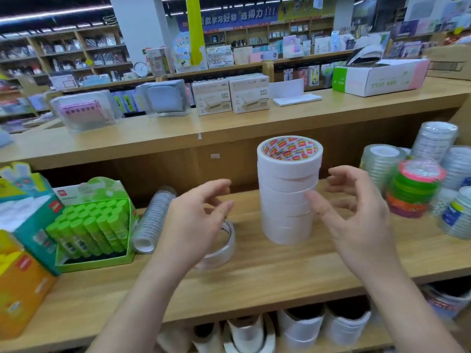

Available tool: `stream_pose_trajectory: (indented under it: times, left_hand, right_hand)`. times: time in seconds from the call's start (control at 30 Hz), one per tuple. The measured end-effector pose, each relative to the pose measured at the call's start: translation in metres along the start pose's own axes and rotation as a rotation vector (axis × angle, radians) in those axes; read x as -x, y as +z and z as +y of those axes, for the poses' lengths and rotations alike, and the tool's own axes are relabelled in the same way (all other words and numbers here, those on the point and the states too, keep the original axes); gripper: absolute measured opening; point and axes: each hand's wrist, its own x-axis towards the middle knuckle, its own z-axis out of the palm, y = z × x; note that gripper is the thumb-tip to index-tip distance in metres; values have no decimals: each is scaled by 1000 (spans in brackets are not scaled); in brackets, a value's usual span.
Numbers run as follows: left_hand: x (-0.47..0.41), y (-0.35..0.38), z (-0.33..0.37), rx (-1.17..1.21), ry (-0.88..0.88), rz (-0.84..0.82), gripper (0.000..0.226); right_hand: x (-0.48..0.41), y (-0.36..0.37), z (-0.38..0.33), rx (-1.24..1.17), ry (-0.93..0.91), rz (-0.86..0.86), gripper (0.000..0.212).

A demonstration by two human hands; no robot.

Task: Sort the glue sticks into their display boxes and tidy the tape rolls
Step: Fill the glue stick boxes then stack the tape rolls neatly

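White paper tape rolls (pixel 288 197), stacked into an upright column with a red-and-yellow printed core showing at the top, are seen standing on the light wooden shelf (pixel 280 273), and the coming move is judged to turn on where that column lies between the hands. Its long axis is vertical, with a slight stagger between the rolls, so that the upper ones sit a little off the lower ones. The right hand (pixel 356 217) is held just beside the column on its right, fingers spread and loosely curved, nothing gripped. Its thumb tip is seen against the column's side at mid-height, though whether contact is made cannot be told. The left hand (pixel 193 220) is held further off, to the left and lower, likewise spread and empty, above a clear flat tape roll (pixel 223 249) lying on the shelf. The right hand is thus the nearer. A squeeze from both sides is judged to be what squaring the column calls for, with more gap to be closed on the left. Green-capped glue sticks (pixel 96 220) are seen packed in their green display box (pixel 96 263) at far left, well apart.
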Motion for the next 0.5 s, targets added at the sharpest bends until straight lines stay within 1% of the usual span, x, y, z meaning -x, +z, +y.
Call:
stream_pose_trajectory:
  times: [0.03,0.07,0.1,0.13,0.2,0.23,0.3,0.37,0.4,0.43,0.47,0.5]
  left_hand:
    - [6,-11,-8,-104,-6,-10,25]
    - [12,-20,-16,-198,-30,-50,17]
    - [19,-26,-24,-297,-48,-116,18]
    - [25,-29,-31,-400,-49,-206,24]
    - [35,-29,-42,-526,-27,-349,33]
    - [39,-26,-47,-528,-13,-367,32]
    - [43,-19,-54,-462,36,-324,25]
    - [46,-12,-56,-343,75,-285,23]
    - [47,-10,-57,-266,84,-277,26]
    - [47,-11,-57,-199,81,-261,29]
    - [46,-12,-58,-162,84,-222,32]
    - [43,-15,-60,-189,112,-152,34]
  right_hand:
    - [6,1,-6,-1,-67,22,39]
    - [12,5,-12,-16,-110,5,28]
    - [18,10,-17,-43,-127,-46,20]
    - [24,17,-20,-65,-128,-121,14]
    - [33,33,-24,-35,-140,-316,15]
    - [37,42,-25,14,-163,-421,20]
    - [42,58,-24,100,-199,-600,35]
    - [44,73,-22,177,-221,-698,44]
    - [46,79,-20,220,-252,-720,43]
    - [47,85,-18,274,-285,-726,38]
    - [49,88,-16,332,-307,-710,30]
    - [50,91,-15,386,-322,-668,22]
